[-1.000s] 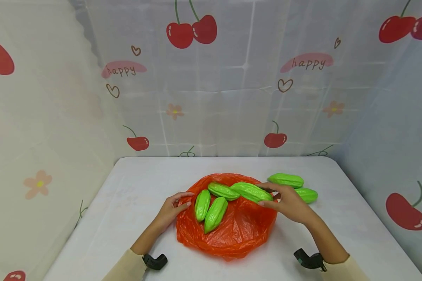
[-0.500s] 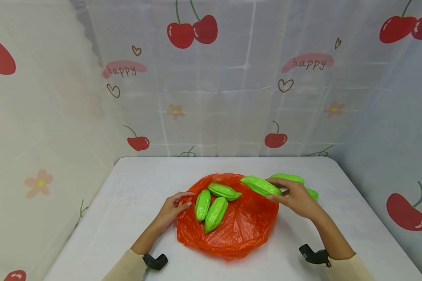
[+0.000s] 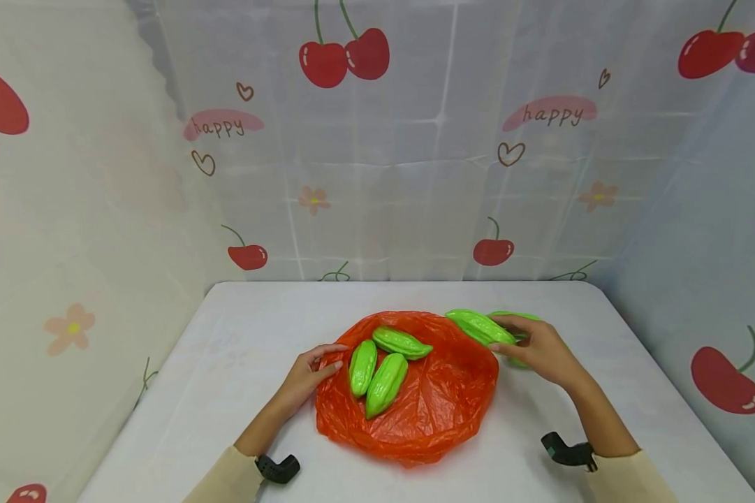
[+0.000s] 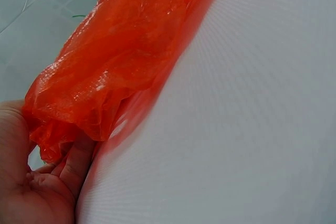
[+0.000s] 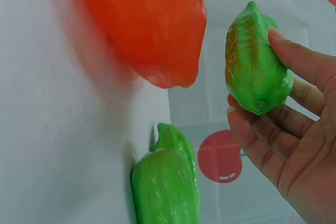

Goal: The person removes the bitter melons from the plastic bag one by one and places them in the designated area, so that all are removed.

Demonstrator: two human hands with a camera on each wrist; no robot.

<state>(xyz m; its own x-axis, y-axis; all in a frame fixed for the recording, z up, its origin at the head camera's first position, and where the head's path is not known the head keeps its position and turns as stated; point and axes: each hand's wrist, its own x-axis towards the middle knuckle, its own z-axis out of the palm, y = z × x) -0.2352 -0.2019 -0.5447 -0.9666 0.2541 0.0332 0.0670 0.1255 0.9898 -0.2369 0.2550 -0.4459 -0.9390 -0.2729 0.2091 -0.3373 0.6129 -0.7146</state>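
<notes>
A red plastic bag point(image 3: 436, 405) lies spread with its mouth up, three green bitter melons point(image 3: 386, 384) inside it. My left hand point(image 3: 306, 374) pinches the bag's left rim between thumb and fingers; the left wrist view shows the bunched plastic point(image 4: 58, 135) there. My right hand point(image 3: 543, 353) grips another bitter melon point(image 3: 480, 325) by its near end, at the bag's far right edge. In the right wrist view this melon point(image 5: 257, 66) is held off the table between thumb and fingers. Two more melons point(image 5: 165, 182) lie on the table beneath, mostly hidden by my right hand in the head view.
The white table point(image 3: 258, 307) ends at a back curtain point(image 3: 390, 209) printed with cherries, and similar sheets hang on both sides. A black wrist camera point(image 3: 279, 468) sits at my left cuff, another point(image 3: 566, 453) at my right.
My right hand has drawn the held bitter melon out of the bag, up and to the right past its rim, toward the two melons on the table. My left hand has stayed put.
</notes>
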